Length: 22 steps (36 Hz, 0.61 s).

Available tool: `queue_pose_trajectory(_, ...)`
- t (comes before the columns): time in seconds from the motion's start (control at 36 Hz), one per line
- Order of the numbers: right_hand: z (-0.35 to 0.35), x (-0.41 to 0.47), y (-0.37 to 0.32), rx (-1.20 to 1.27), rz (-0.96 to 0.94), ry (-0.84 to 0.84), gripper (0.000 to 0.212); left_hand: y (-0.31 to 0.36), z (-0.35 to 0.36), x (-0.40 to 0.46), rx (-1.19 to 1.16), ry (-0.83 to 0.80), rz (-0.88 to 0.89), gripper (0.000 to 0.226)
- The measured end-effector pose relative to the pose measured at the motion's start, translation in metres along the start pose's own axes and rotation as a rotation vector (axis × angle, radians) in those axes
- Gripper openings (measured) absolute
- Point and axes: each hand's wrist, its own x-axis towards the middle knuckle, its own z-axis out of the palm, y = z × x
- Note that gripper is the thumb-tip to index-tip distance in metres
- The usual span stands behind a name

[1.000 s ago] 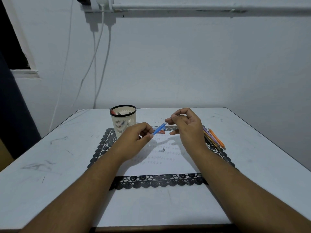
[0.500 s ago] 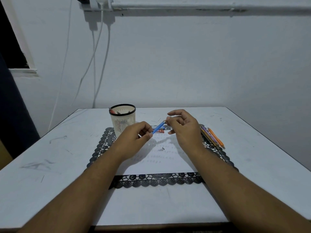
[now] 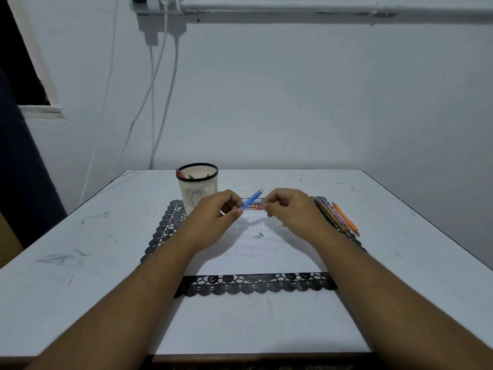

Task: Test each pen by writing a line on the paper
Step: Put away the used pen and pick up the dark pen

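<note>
- The left hand (image 3: 213,212) pinched the lower end of a slim blue plastic pen (image 3: 252,199), held tilted above the white paper sheet (image 3: 266,260).
- The right hand (image 3: 290,209), fingers curled, was just beside the pen; whether it gripped anything I could not tell.
- A cream slotted pen cup (image 3: 198,189) stood beyond the paper's far-left corner; a row of coloured pens (image 3: 337,216) lay along the paper's right edge.

Two hands, left (image 3: 213,214) and right (image 3: 293,209); one blue pen (image 3: 252,200) held between them; one pen cup (image 3: 197,186); one sheet of paper (image 3: 256,252); one lace mat (image 3: 253,285); several loose pens (image 3: 338,217), count unclear
</note>
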Motion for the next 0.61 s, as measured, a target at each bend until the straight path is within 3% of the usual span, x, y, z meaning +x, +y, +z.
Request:
queue_pose_trajectory(0.11,0.003,0.0,0.009,-0.343,0.029,-0.21,0.003,-0.003,-0.001,0.001,0.016,0.004,-0.003,0.008)
queue_pose_trajectory(0.61,0.012,-0.001,0.005,-0.474,0.013,-0.273,0.002,-0.003,-0.002,0.0,0.09,-0.017,-0.012,0.008)
